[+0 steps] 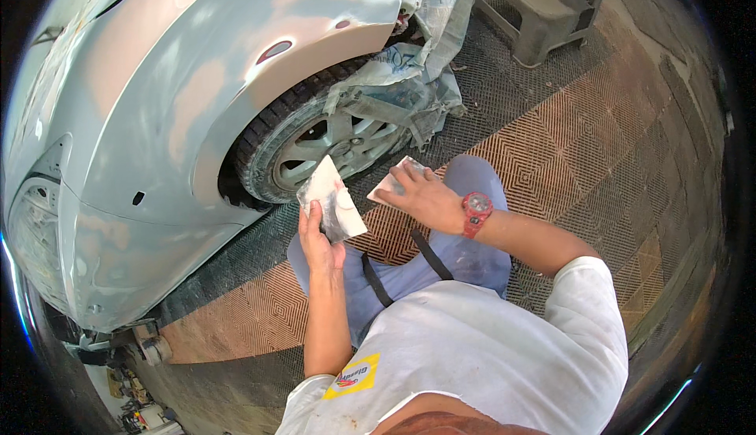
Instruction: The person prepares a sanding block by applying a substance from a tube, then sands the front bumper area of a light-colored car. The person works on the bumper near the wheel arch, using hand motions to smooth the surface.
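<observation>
My left hand (316, 248) grips a flat, four-cornered white board (323, 187) by its near edge, the thumb lying on its face. Dark grey smears and a little pinkish paste mark that face. To its right, my right hand (429, 199) has its fingers over a thin, pale pinkish flat piece that looks like a filler spreader (384, 185). The two pieces are a little apart. Just beyond them is a car's wheel (311, 151) with a dusty tyre. Above it curves the sanded fender (177, 112), patched in grey and pinkish beige.
Crumpled masking sheet (409, 92) hangs over the wheel's right side. A grey plastic stool (528, 14) stands at the far right. Ribbed black and tan tiles (559, 136) cover the floor. My bent knees (476, 179) are under my hands. The headlight (38, 211) is at left.
</observation>
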Demonstrator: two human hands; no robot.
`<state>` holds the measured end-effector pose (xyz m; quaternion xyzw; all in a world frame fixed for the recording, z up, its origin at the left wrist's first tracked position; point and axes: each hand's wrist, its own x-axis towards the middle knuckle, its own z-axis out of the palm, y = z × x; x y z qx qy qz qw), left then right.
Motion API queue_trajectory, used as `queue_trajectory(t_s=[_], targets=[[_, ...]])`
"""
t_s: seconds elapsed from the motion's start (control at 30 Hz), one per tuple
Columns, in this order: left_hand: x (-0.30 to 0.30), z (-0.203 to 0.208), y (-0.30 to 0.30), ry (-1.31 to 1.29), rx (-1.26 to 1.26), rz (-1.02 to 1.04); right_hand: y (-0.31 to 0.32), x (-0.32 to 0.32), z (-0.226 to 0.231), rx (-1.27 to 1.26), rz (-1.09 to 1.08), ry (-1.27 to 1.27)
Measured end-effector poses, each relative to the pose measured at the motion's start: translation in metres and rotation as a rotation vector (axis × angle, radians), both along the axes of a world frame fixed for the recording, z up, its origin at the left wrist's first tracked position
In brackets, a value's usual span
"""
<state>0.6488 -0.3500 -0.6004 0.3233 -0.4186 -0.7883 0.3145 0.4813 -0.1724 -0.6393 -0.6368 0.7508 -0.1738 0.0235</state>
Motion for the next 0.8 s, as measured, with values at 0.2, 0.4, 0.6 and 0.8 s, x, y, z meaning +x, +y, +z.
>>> queue_trajectory(t_s=[0.2, 0.4, 0.6, 0.8], targets=[[0.000, 0.003, -0.016, -0.058, -0.099, 0.052, 0.004, -0.012, 0.029, -0.497, -0.372, -1.028], [0.015, -0.013, -0.010, -0.054, 0.132, -0.029, -0.020, -0.003, 0.003, -0.893, -0.456, -2.057], [0.019, -0.017, 0.023, 0.055, 0.305, -0.220, -0.056, 0.038, -0.001, -0.785, -0.460, -2.069], [0.031, -0.022, 0.021, 0.109, 0.340, -0.239, -0.068, 0.052, -0.009, -0.690, -0.453, -2.053]])
